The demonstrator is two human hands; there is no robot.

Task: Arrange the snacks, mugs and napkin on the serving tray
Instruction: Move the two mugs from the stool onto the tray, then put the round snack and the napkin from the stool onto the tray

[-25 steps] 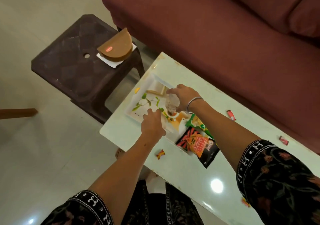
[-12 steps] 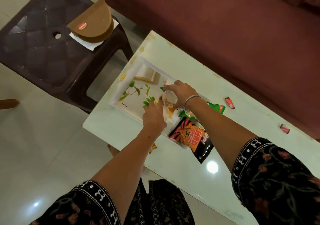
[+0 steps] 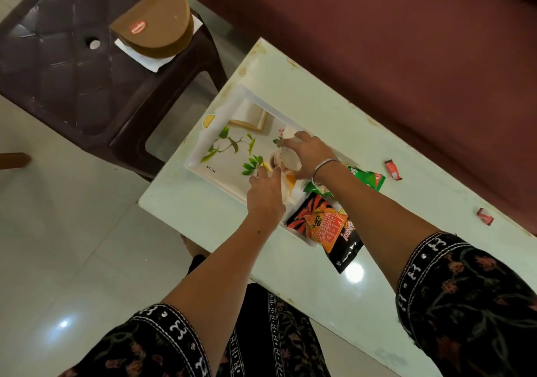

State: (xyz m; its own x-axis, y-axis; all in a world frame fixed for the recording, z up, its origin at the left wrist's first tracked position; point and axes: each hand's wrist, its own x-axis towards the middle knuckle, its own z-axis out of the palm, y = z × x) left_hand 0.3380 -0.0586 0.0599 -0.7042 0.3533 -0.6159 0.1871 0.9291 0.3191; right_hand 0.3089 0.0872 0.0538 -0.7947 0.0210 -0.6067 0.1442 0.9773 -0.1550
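A white serving tray (image 3: 203, 155) with a leaf print lies on the pale green table (image 3: 290, 275). At its far end sits a folded napkin (image 3: 250, 115). My right hand (image 3: 309, 155) grips a pale mug (image 3: 286, 160) from above over the tray's middle, tilted so its mouth faces left. My left hand (image 3: 266, 192) is just in front of it, fingers curled against a white and orange mug (image 3: 287, 192) that it mostly hides. A black and orange snack packet (image 3: 328, 228) lies over the tray's near end. A green packet (image 3: 367, 177) lies behind my right wrist.
Two small red wrappers (image 3: 393, 169) (image 3: 485, 216) lie on the table towards the maroon sofa (image 3: 377, 42). A dark plastic stool (image 3: 58, 65) stands left of the table and carries a brown half-round box (image 3: 157, 28). The table's near edge runs just below the tray.
My right hand has carried the pale mug a little towards the tray's middle and tipped it. My left hand has shifted up against the white and orange mug beside it.
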